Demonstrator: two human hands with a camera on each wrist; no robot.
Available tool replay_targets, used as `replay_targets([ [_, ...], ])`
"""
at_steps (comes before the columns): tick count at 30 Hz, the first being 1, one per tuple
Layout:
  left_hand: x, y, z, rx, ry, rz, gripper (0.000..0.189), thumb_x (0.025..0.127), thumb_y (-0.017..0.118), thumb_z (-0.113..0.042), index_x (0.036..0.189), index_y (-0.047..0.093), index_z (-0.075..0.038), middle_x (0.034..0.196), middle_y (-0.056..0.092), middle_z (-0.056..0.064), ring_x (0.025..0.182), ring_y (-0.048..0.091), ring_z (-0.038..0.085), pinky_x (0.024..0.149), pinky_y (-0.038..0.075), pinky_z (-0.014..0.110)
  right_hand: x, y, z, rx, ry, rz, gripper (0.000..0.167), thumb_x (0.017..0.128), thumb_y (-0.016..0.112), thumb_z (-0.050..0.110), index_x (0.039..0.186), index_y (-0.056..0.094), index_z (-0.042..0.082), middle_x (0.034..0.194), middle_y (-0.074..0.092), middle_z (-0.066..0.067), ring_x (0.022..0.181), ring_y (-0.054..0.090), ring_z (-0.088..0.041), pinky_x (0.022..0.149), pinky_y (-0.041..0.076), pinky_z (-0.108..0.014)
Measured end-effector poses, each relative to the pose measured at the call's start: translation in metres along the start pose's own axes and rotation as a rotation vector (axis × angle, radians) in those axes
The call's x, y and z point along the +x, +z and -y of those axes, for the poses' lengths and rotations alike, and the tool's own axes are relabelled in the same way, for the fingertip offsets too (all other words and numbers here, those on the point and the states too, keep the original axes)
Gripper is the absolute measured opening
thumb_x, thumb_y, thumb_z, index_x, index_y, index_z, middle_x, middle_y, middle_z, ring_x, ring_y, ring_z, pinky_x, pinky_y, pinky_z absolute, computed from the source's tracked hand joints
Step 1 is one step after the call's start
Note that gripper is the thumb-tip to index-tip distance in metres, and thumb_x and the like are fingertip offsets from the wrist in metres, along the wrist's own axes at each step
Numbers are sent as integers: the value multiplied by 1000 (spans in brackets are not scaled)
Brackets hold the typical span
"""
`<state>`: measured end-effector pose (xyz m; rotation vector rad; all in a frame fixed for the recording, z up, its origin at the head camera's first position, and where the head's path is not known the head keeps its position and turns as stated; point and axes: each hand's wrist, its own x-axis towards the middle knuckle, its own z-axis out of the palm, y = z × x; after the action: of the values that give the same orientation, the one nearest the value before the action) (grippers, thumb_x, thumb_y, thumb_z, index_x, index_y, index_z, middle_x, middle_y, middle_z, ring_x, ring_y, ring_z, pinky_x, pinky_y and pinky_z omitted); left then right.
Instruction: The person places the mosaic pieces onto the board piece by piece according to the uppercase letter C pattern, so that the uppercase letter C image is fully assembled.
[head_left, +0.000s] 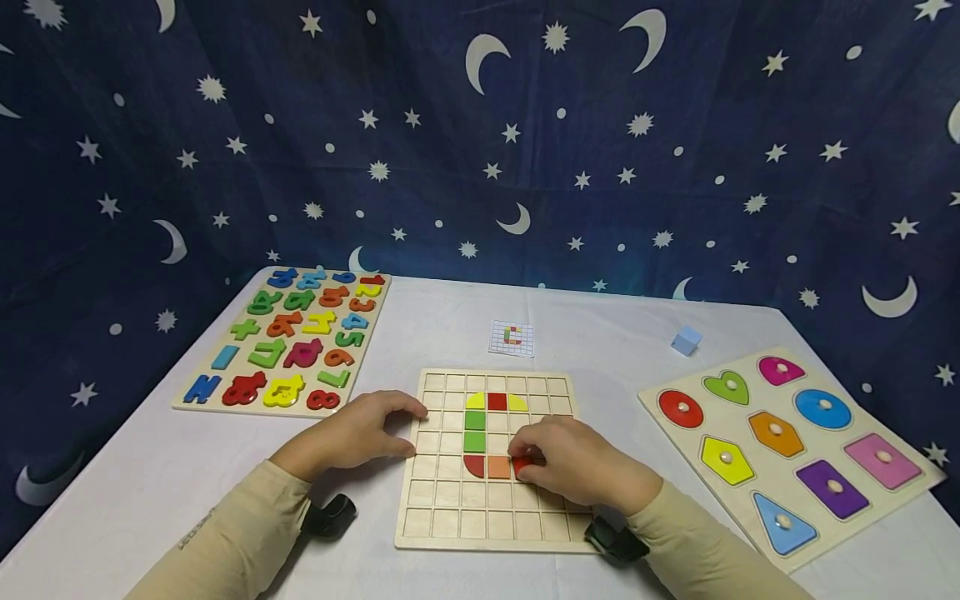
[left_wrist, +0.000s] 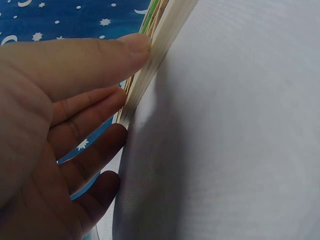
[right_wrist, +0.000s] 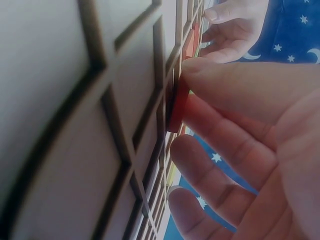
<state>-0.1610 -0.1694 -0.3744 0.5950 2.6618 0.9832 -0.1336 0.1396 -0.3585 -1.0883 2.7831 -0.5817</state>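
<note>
A wooden grid board [head_left: 446, 493] lies in front of me. Its cells hold a yellow rounded tile [head_left: 476, 402], a red square [head_left: 497, 402], another yellow rounded tile [head_left: 517, 402], two green squares [head_left: 475, 420], a dark red rounded tile [head_left: 474, 465] and an orange square [head_left: 498, 467]. Just right of the orange one, my right hand [head_left: 573, 462] pinches a red tile [right_wrist: 179, 107] between thumb and finger; it looks tilted against the grid. My left hand [head_left: 360, 433] is at the board's left edge, thumb touching the side, fingers loosely spread.
Behind the board lies a small pattern card [head_left: 512, 338]. A number puzzle [head_left: 281, 342] is at the left, a knobbed shape puzzle [head_left: 795, 392] at the right. Farther back on the right sits a light blue cube [head_left: 686, 340]. A starry cloth [head_left: 420, 167] hangs behind the table.
</note>
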Motion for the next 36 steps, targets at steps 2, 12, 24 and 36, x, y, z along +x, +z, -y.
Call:
replay_targets([
  [2,0,0,0,0,-3,-1,41,80,85,-12,117,69,-13,128,62,5,129,50,30,111,37,51,0,0,0,5,1,-3,12,86,79,17,95,71,18,86,61,16,81,53,-6,78,49,-32],
  [12,0,0,-1,1,-1,2,42,79,85,-12,118,69,-13,128,62,5,129,50,30,111,37,51,2,1,1,2,14,-7,14,84,80,17,95,71,18,87,62,15,81,53,-5,78,49,-33],
  [24,0,-1,-2,11,3,3,41,79,85,-12,117,69,-13,129,62,6,130,50,31,111,37,51,2,3,1,5,30,-19,17,82,82,18,93,69,18,85,61,14,78,52,-6,73,48,-31],
  [36,0,0,-2,6,5,10,41,79,85,-12,117,69,-13,129,62,6,129,50,31,111,37,51,-1,-3,-1,68,141,-7,28,83,82,20,107,70,13,94,65,9,83,56,-10,77,50,-34],
])
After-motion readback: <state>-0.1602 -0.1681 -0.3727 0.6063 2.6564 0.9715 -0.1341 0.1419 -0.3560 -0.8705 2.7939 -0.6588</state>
